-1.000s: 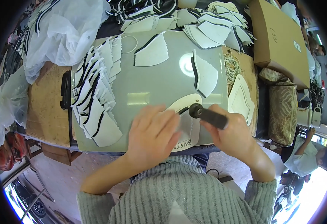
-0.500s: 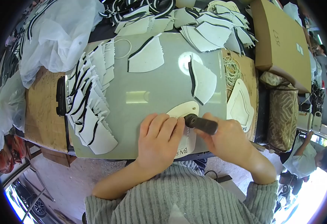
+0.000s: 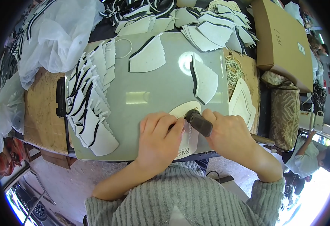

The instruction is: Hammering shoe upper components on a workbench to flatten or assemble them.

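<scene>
In my right hand (image 3: 229, 133) is a hammer; its dark head (image 3: 199, 123) is over the work at the table's front, and the wooden handle (image 3: 262, 139) sticks out past my wrist. My left hand (image 3: 159, 135) is closed, thumb and forefinger pinched on the edge of a white piece (image 3: 187, 137) right beside the hammer head. Part of that piece is covered by my fingers. It lies on a cream, handwritten template (image 3: 180, 109) with small holes at its tip. Just beyond lies another white curved piece (image 3: 206, 82) with a black edge strip.
A grey board (image 3: 135, 124) covers the table. Overlapping black-edged white pieces (image 3: 101, 137) line its left side; more stacks (image 3: 214, 34) are at the back. On the right are a cord coil (image 3: 233, 69), a second template (image 3: 242, 105), a cardboard box (image 3: 281, 45) and a patterned pouch (image 3: 284, 116).
The hammer head has tilted and shifted slightly left and down, with its handle now showing more behind my right wrist. My left hand stays nearly in place on the white piece.
</scene>
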